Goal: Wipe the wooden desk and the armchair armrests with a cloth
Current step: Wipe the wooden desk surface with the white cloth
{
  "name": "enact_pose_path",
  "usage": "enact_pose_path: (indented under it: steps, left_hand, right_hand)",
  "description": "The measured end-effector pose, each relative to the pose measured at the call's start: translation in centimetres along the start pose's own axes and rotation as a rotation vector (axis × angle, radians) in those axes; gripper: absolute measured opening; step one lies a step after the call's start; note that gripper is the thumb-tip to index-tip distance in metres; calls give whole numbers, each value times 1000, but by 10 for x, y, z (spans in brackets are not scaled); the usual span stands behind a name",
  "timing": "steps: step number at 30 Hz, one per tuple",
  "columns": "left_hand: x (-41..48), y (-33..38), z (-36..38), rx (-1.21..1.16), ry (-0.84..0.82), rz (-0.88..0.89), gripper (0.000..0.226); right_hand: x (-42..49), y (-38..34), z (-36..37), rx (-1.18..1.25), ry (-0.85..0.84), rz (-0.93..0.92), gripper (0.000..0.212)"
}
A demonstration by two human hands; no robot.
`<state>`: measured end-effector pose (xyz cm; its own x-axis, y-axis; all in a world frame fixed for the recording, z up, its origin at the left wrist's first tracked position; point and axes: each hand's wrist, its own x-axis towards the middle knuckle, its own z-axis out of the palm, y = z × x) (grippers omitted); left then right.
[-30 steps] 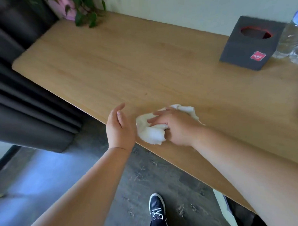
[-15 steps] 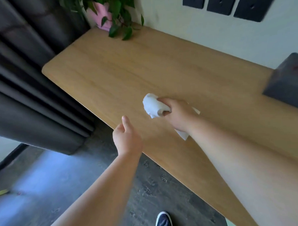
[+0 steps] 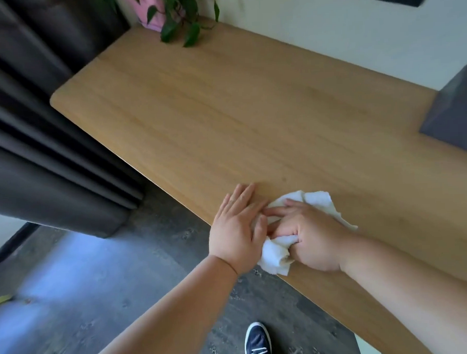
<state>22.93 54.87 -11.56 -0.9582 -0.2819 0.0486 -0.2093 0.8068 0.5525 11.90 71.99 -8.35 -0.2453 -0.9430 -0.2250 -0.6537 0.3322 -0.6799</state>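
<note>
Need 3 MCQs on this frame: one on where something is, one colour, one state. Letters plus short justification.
1. Where does the white cloth lie?
A. At the desk's near edge, between the two hands
B. Beside the potted plant at the far corner
C. On the floor by the shoe

2. What colour is the pot of the plant?
A. Blue
B. Pink
C. White

3. What is the right hand doing?
A. Hanging free above the floor
B. Resting flat on the grey box
C. Gripping the cloth on the wooden desk

Answers:
1. A, since the cloth sits bunched at the front edge, with the left hand beside it and touching it.
2. B, since pink shows behind the green leaves at the far corner.
3. C, since its fingers curl around a fold of cloth pressed on the wood.
</note>
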Motion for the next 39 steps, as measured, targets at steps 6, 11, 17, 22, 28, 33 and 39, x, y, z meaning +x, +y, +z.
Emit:
enact_pose_path:
  steps: [6, 11, 17, 22, 28, 33, 39]
  left_hand:
    - [-40, 70, 41, 48, -62, 82, 54]
    - [-78, 135, 74, -57, -95, 119, 51]
    - [-124, 196, 103, -264, -321, 166, 49]
    - [-102, 191, 82, -404, -86, -44, 40]
    - [-49, 163, 84, -148, -41, -73, 42]
    - [-47, 180, 110, -64, -90, 32, 55]
    - [-77, 219, 135, 25, -159, 131, 65]
  right_hand:
    - [-90, 15, 11, 60, 91, -14, 42]
    - [-173, 33, 20, 75, 98, 64, 49]
    - [-261, 42, 12, 24, 3, 125, 52]
    - [-288, 48, -12, 343, 169, 398, 42]
    - [-217, 60, -43, 260, 407, 423, 59]
    - [-229, 76, -15, -47, 143, 344, 70]
    - [-347, 92, 11, 50, 59, 222, 33]
